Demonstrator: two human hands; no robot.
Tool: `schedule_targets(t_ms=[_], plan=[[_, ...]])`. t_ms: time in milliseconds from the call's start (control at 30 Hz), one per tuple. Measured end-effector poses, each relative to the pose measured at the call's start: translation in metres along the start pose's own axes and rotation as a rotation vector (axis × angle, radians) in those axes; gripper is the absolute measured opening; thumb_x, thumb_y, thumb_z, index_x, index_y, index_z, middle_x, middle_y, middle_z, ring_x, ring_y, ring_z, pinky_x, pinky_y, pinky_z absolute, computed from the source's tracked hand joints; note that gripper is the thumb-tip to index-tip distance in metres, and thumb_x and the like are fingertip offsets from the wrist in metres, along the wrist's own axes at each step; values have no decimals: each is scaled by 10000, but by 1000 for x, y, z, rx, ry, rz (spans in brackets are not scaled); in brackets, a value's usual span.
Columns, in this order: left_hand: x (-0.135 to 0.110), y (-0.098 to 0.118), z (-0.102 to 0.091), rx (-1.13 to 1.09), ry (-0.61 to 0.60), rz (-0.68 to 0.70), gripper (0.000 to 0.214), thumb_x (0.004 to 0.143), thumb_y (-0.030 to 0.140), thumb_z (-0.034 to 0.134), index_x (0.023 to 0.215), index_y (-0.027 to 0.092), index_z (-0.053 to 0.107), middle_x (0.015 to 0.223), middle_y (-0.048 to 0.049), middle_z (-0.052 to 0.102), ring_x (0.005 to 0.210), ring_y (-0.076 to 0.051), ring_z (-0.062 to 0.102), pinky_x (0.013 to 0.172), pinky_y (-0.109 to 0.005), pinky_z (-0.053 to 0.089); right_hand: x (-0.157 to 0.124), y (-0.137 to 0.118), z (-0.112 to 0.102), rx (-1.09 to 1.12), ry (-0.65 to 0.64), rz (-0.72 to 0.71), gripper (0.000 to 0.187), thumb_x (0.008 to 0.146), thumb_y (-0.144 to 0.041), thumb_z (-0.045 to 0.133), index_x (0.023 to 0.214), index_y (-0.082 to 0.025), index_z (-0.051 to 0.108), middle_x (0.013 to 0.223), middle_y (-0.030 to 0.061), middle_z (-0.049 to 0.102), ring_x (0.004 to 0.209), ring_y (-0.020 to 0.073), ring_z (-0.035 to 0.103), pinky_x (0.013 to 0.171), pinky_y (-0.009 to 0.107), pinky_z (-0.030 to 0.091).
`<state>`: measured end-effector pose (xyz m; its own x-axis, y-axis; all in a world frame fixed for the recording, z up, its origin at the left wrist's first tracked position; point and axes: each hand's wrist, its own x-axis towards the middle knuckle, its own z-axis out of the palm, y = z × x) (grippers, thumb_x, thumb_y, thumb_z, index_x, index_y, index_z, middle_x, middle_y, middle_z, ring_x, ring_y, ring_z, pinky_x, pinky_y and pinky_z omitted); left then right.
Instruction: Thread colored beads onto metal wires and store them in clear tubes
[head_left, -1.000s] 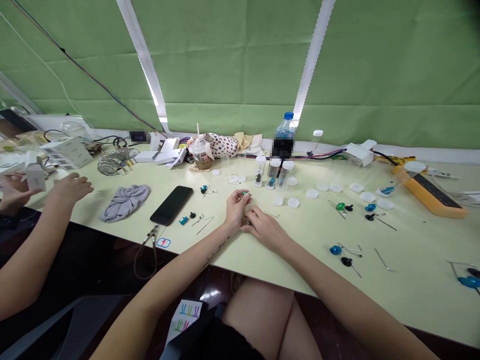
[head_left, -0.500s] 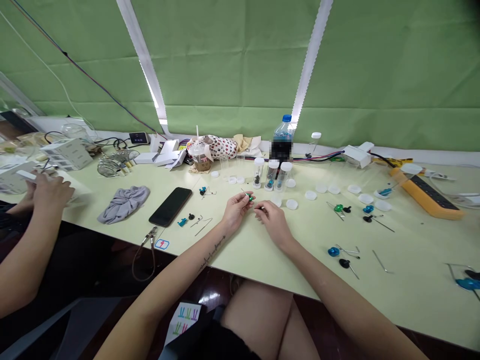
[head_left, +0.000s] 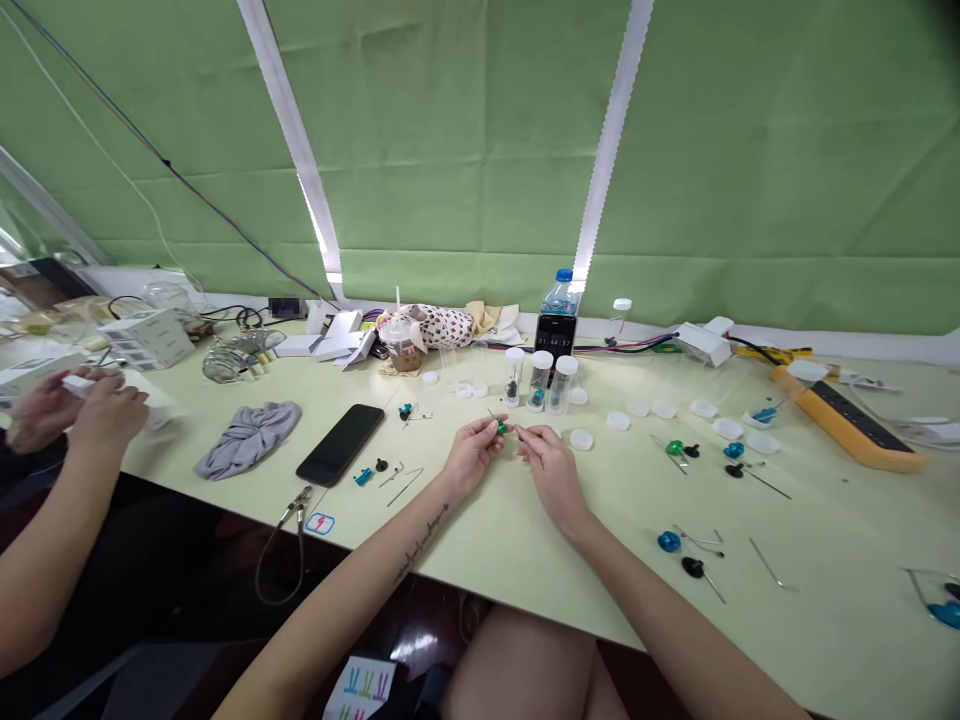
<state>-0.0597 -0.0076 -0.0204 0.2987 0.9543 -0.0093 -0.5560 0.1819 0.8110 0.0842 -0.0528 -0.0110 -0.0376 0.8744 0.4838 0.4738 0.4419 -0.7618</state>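
Note:
Over the pale table, my left hand pinches a small shiny green metal part between thumb and fingertips, and a thin rod sticks up from it. Close on its right, my right hand has thumb and forefinger pressed together at the green part. Whatever those fingertips hold is too small to make out. Behind the hands stand clear tubes with white caps, with small blue and dark parts inside. A green dome-like part, blue parts, black discs and bent metal rods lie to the right.
Left of my hands lie a black phone, a grey cloth scrunchie and more small blue parts. A co-worker's hands hold a white object at far left. An iced drink cup and an orange power strip stand farther back.
My right hand's fingertips have moved in to the green part and pinch together there. The view has tilted up a little, so the table sits lower in the picture.

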Motion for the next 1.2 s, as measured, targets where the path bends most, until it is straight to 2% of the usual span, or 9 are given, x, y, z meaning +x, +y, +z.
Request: schedule_targets(t_ms=[100, 167, 267, 367, 500, 767, 933, 1067, 1200], plan=[[0, -1, 1, -3, -19, -2, 263, 731, 206, 692, 965, 93, 652, 901, -84, 656, 634, -46, 544, 666, -183, 451, 0, 4, 1, 30, 28, 43, 298, 872, -260, 445, 1135, -215, 578, 946, 56, 611, 769, 176, 581, 695, 326, 478], [0, -1, 1, -14, -19, -17, 257, 716, 197, 704, 948, 97, 655, 878, -73, 652, 642, -52, 550, 674, -189, 452, -1, 6, 0, 55, 45, 55, 226, 856, -298, 490, 1038, -208, 589, 919, 51, 623, 794, 188, 586, 703, 329, 479], [0, -3, 1, -15, -40, -36, 263, 696, 175, 720, 939, 98, 657, 849, -57, 647, 667, -63, 564, 707, -210, 457, -1, 7, -1, 35, 45, -1, 156, 850, -315, 510, 909, -202, 600, 898, 56, 614, 804, 195, 580, 718, 338, 477], [0, -4, 1, 20, -67, -40, 294, 688, 169, 727, 962, 96, 652, 854, -65, 651, 725, -88, 588, 738, -231, 457, -1, 6, -1, 25, 71, -25, 144, 848, -312, 518, 899, -204, 599, 899, 63, 605, 802, 199, 574, 720, 350, 482], [0, -4, 1, 59, -92, -22, 339, 710, 212, 715, 1022, 110, 634, 858, -67, 655, 702, -88, 589, 723, -243, 454, -1, 8, -1, 61, 109, 19, 154, 825, -335, 556, 897, -199, 572, 880, 54, 592, 777, 192, 573, 696, 348, 502], [-2, -2, 6, 80, -106, -15, 372, 720, 250, 709, 1051, 111, 614, 855, -67, 655, 641, -74, 565, 718, -248, 448, -1, 5, -4, -4, 79, -73, 102, 856, -299, 535, 872, -205, 571, 882, 43, 559, 794, 178, 561, 708, 317, 483], [-2, -1, 7, 78, -103, -9, 330, 727, 243, 701, 1016, 105, 622, 804, -54, 640, 615, -67, 541, 671, -223, 437, -1, 0, -3, -69, 21, -77, 136, 873, -329, 509, 843, -209, 565, 858, 44, 575, 763, 177, 560, 669, 306, 469], [-1, 0, 5, 83, -95, -27, 319, 700, 241, 725, 974, 104, 633, 747, -44, 631, 590, -67, 536, 639, -215, 424, -2, 1, -1, -30, 18, -33, 168, 882, -345, 481, 817, -209, 554, 828, 39, 584, 741, 174, 569, 641, 304, 478], [-1, -1, 5, 97, -109, -10, 334, 694, 261, 729, 979, 115, 632, 835, -71, 652, 668, -94, 575, 680, -235, 435, -3, 3, 0, 101, 17, 64, 192, 847, -394, 520, 815, -208, 557, 803, 29, 586, 672, 162, 580, 549, 286, 504]])
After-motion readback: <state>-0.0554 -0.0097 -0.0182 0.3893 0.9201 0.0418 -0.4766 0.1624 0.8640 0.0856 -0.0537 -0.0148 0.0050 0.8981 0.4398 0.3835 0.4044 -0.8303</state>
